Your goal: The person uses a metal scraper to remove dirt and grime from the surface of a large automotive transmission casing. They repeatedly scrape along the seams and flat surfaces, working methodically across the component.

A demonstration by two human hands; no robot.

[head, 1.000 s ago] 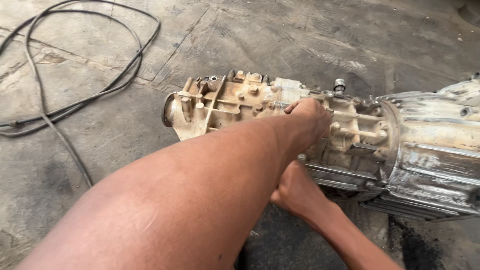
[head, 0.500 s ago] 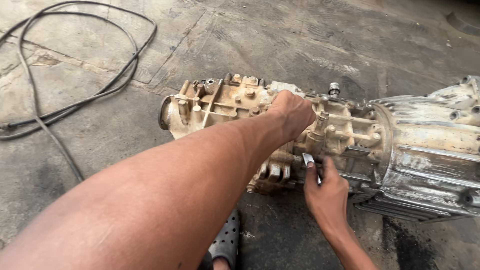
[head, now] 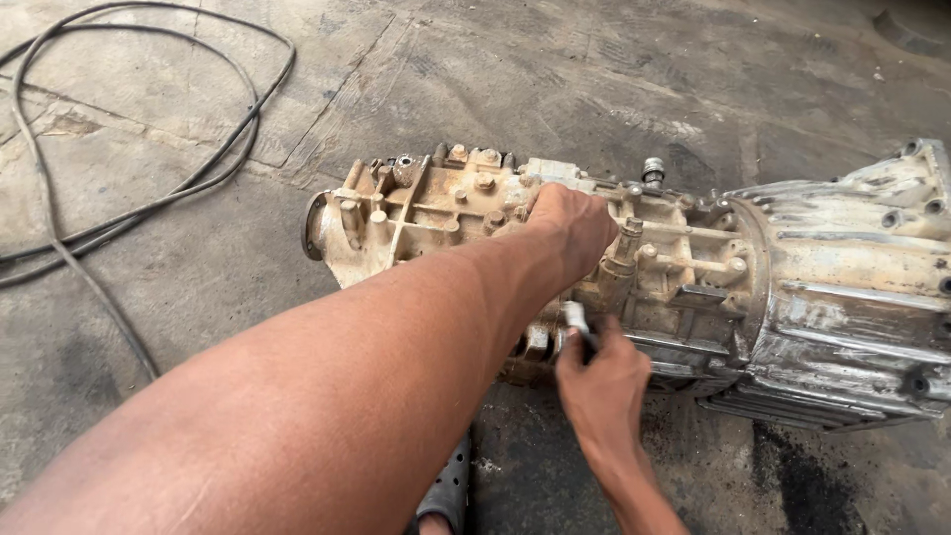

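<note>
A black cable (head: 149,198) loops over the concrete floor (head: 198,297) at far left. Right of it a dirty metal gearbox (head: 693,287) lies on its side on the floor. The left hand (head: 575,233) rests closed on its top casing. Just below, the right hand (head: 599,381) grips a small metal tool (head: 577,322) against the gearbox's side. A dark sandal (head: 446,490) shows underneath.
</note>
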